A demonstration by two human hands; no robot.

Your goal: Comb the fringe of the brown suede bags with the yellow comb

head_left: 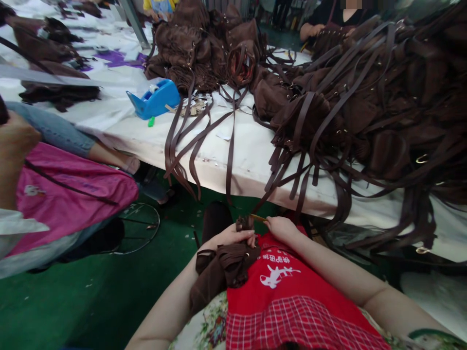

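Observation:
My left hand (pixel 235 236) is closed around a bunched part of a dark brown fringed bag (pixel 233 265). The rest of the bag hangs over my left forearm and lap, against my red apron (pixel 280 272). In my right hand (pixel 282 228), the fingers pinch a thin yellow stick-like tool (pixel 258 218). Its far end points left and meets the brown material at my left fingertips. What kind of tool it is I cannot make out.
Brown bags (pixel 365 112) with long straps pile along the white table (pixel 215 167), straps dangling over its edge. A blue tape dispenser (pixel 156 99) stands near small scraps. At left sits a co-worker in a pink apron (pixel 73 194), beside a wire-framed stool (pixel 146 228). Other people work across the table.

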